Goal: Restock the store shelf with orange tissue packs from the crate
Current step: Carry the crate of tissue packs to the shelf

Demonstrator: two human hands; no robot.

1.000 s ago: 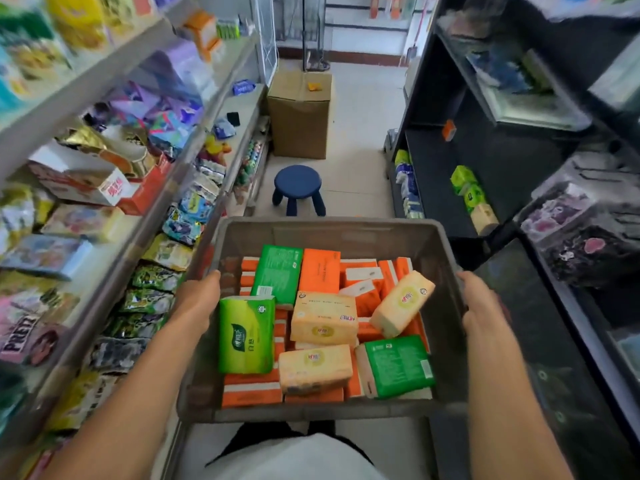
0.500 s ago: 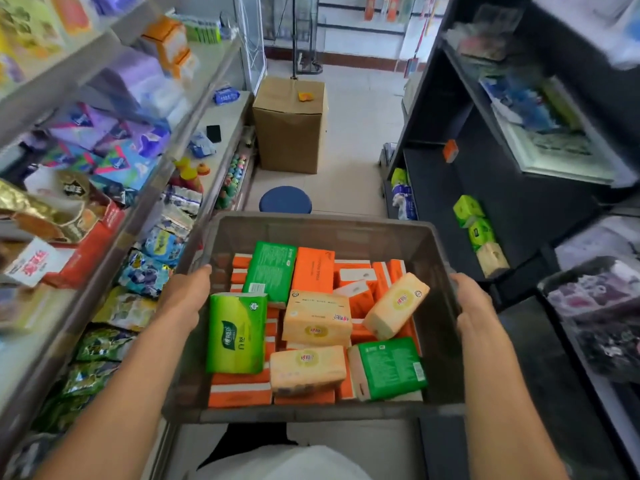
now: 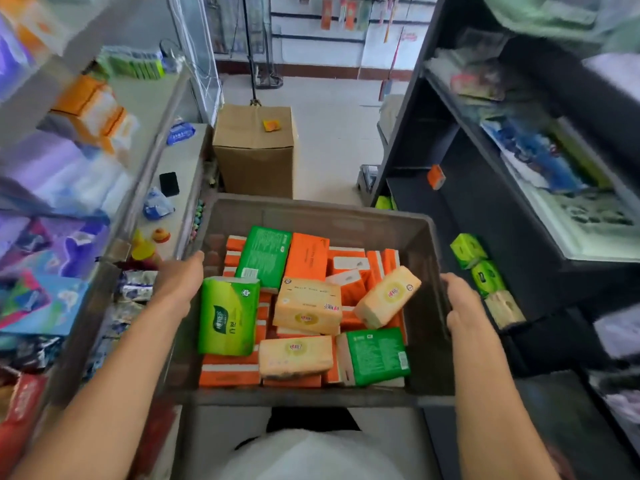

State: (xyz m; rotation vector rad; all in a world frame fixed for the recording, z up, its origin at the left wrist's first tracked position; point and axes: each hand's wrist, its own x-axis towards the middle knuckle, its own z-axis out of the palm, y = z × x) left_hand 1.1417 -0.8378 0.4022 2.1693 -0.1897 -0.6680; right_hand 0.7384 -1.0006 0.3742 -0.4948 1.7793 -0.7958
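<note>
A person's left hand (image 3: 178, 284) and right hand (image 3: 462, 304) each clamp a grip on a side wall of the grey crate (image 3: 311, 213); between them, orange tissue packs (image 3: 306, 256) lie half-buried under green and beige packs; fingertips hidden; shelves blurred.

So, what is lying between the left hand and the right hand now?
In the head view, the gray crate spans between the left hand and the right hand, each gripping a side wall; inside lie orange, green and beige tissue packs.

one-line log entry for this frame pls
phase: carrying | left hand: grips left rim of grey plastic crate | right hand: grips right rim | load: orange tissue packs, green and beige packs mixed | shelved: none yet
</note>
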